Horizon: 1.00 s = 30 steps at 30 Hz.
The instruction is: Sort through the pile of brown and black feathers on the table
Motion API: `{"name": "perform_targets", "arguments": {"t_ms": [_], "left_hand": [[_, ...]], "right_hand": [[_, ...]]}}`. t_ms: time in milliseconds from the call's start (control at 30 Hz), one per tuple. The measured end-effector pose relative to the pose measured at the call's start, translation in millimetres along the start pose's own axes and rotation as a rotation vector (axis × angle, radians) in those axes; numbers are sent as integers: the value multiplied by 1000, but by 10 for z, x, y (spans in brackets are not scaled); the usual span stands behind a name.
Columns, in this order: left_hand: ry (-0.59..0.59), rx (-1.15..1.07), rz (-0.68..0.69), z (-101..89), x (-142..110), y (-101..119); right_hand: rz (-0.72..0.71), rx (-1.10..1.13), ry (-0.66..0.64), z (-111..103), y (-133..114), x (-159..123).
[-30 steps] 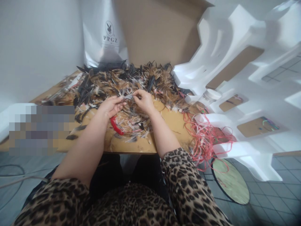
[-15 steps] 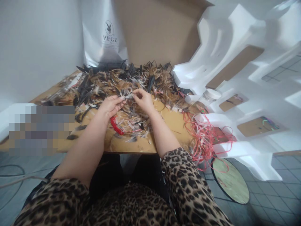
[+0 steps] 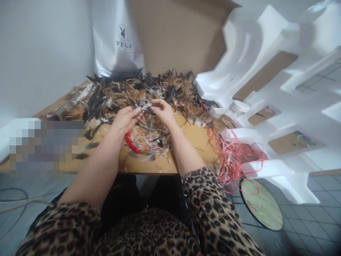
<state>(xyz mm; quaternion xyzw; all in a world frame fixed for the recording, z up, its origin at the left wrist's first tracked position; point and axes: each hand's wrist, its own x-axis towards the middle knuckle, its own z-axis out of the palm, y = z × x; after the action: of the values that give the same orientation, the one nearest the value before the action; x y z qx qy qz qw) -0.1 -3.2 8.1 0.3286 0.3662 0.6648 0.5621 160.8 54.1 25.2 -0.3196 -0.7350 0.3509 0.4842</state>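
Between my two hands is a small feather piece (image 3: 145, 106) with a pale, fluffy base. My left hand (image 3: 127, 120) pinches it from the left, thumb against fingers. From the right, my right hand (image 3: 162, 109) closes thumb and fingertips at its other end; the exact grip is too small to make out. Behind and around my hands spreads a heap of brown and black feathers (image 3: 128, 90). Just below my left hand lies a curved red object (image 3: 131, 143), with loose feather scraps (image 3: 151, 142) to its right.
A tangle of red and pink string (image 3: 231, 156) hangs over the right side of the wooden table (image 3: 194, 138). White foam packing (image 3: 239, 53) stands to the right beside a lidded jar (image 3: 238, 108). A silver bag (image 3: 117, 39) and brown cardboard (image 3: 181, 35) back the table. A round stool (image 3: 262, 206) is below.
My right hand's fingers have shifted slightly and lie more stretched along the feather piece. My left hand has barely moved, still pinching.
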Motion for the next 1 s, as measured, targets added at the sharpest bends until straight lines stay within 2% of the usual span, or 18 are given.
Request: {"name": "perform_targets", "arguments": {"t_ms": [133,200,267,333,433,533,600,767,900,1000], "left_hand": [[-11,7,4,-2,2,-7],[-39,3,15,-17,10,-10],[-67,2,29,-30,5,-5],[-100,4,16,-31,-22,9],[-222,35,-93,-3,-98,36],[-340,119,-173,37,-163,52],[-327,146,-153,51,-174,50],[-162,103,-63,16,-96,7],[-110,52,-84,-15,-33,-39],[-104,25,-119,-14,-21,-51]], "right_hand": [[-129,-316,-39,-6,51,-4],[-109,-424,-51,2,65,-6],[-54,-436,-26,5,76,1],[38,-323,49,-6,87,19],[258,58,146,-50,101,57],[462,447,111,-81,94,81],[527,600,77,-79,64,82],[520,731,-18,-9,-77,41],[447,626,-83,97,-123,-9],[359,516,-65,184,-98,-42]]}}
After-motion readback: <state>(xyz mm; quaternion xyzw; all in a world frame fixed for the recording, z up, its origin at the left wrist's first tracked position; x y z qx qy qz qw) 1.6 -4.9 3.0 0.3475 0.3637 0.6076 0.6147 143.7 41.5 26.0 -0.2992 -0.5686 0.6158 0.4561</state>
